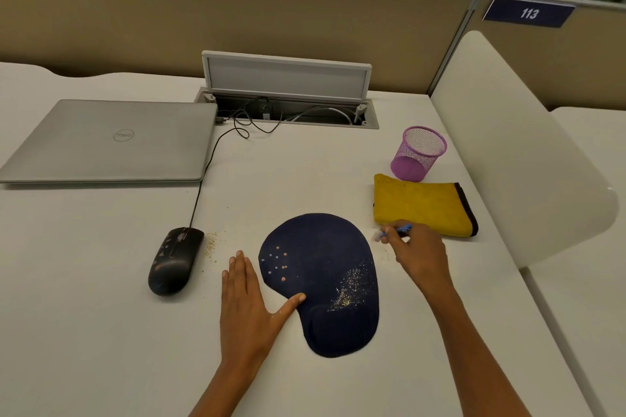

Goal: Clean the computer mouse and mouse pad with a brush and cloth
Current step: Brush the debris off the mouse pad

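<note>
On the white bench (101,315), the dark blue mouse pad (321,281) lies in front of the person, wrist rest toward them, with a patch of pale crumbs (349,288) on its right half and a few pinkish specks (277,262) on its left half. Left hand (245,301) lies flat on the bench just beside the pad, fingers straight, thumb spread so its tip touches the pad's left edge. Right hand (418,254) sits just past the pad's upper right edge, fingers curled round a small blue brush (394,231); bristle end points left, blurred, apparently off the pad. Yellow cloth (423,206) lies folded just behind that hand, a purple mesh cup (420,154) behind the cloth. Black mouse (174,261) rests left of the pad, spotted, with crumbs (211,245) on the bench beside it; its cable runs back toward the closed laptop (108,140). Judgement: brushing of the pad is in hand, barely started given what remains on it. To do it well, the left thumb should press firmly so the pad does not slide, and short strokes should run one way, from the pad's middle out over the right edge, gathering crumbs in one spot on the bench. Light pressure is advised; fabric may trap grit if it is ground in. Specks may need the cloth.
</note>
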Demonstrator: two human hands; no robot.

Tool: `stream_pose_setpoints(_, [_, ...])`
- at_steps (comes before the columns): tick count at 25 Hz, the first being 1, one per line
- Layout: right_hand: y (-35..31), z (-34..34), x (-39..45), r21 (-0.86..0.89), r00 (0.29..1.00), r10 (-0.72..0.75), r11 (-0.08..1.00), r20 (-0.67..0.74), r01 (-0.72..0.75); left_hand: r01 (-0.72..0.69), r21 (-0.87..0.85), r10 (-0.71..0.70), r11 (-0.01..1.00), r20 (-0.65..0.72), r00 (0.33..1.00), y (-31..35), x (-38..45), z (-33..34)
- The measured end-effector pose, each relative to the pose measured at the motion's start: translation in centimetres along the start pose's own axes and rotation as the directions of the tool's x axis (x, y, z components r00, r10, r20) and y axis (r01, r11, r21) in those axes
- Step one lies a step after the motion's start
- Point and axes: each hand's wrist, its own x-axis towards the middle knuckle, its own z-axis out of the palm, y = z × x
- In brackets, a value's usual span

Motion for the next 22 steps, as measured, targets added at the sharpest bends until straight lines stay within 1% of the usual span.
stream_pose_setpoints(2, [-0.8,0.6,0.4,0.15,0.995,-0.078,0.986,0.067,0.067,0.008,0.006,-0.009,1.0,0.007,1.0,-0.1,0.1,0.0])
stream_pose_setpoints(4, [-0.9,1.2,0.4,0.142,0.99,-0.09,0.987,0.109,0.074,0.014,-0.001,-0.014,1.0,0.013,1.0,-0.1,0.1,0.0])
stream_pose_setpoints(6, [-0.1,1.3,0.2,0.016,0.995,-0.01,1.0,0.095,0.008,0.013,-0.002,-0.013,1.0,0.013,1.0,0.0,0.0,0.0])
stream_pose_setpoints(8, [0.5,0.6,0.0,-0.172,0.995,0.07,0.983,0.074,-0.056,0.017,0.002,-0.017,1.0,0.008,1.0,-0.1,0.0,0.1])
stream_pose_setpoints(9, [0.6,0.3,0.0,-0.195,0.996,0.068,0.979,0.065,-0.055,0.019,0.004,-0.019,1.0,0.007,1.0,-0.2,0.0,0.2])
stream_pose_setpoints(10, [0.4,0.0,-0.1,-0.133,0.997,0.04,0.991,0.06,-0.031,0.019,0.004,-0.019,1.0,0.008,1.0,-0.2,0.1,0.2])
stream_pose_setpoints(12, [-0.3,-0.1,-0.4,0.106,0.996,-0.03,0.994,0.087,0.021,0.013,0.008,-0.014,1.0,0.011,1.0,-0.2,0.1,0.1])
stream_pose_setpoints(13, [-0.6,0.1,-0.6,0.162,0.99,-0.059,0.986,0.128,0.038,0.011,0.014,-0.011,1.0,0.01,1.0,-0.2,0.1,0.2])
stream_pose_setpoints(14, [-0.8,0.3,-0.9,0.166,0.981,-0.079,0.985,0.175,0.05,0.008,0.019,-0.008,1.0,0.008,1.0,-0.2,0.1,0.2])
stream_pose_setpoints(16, [-0.4,0.6,-1.5,0.056,0.971,-0.067,0.997,0.229,0.055,0.004,0.023,-0.004,1.0,0.002,1.0,-0.2,0.1,0.2])
stream_pose_setpoints(17, [-0.1,0.6,-1.7,-0.045,0.975,-0.038,0.998,0.217,0.049,0.003,0.02,-0.003,1.0,0.001,1.0,-0.2,0.1,0.2])
stream_pose_setpoints(19, [0.1,0.1,-1.9,-0.244,0.992,0.034,0.97,0.121,-0.003,0.0,0.015,0.0,1.0,-0.001,1.0,-0.1,0.1,0.2])
stream_pose_setpoints(20, [-0.1,-0.1,-1.9,-0.265,0.996,0.044,0.964,0.076,-0.023,-0.002,0.015,0.002,1.0,-0.004,1.0,-0.1,0.0,0.2])
stream_pose_setpoints(21, [-0.3,0.0,-1.9,-0.212,0.997,0.031,0.977,0.07,-0.016,-0.001,0.014,0.001,1.0,-0.004,1.0,-0.1,0.0,0.2])
stream_pose_setpoints(22, [-0.6,0.1,-1.8,-0.111,0.995,0.0,0.994,0.098,0.011,0.001,0.015,0.0,1.0,-0.002,1.0,-0.2,0.0,0.2])
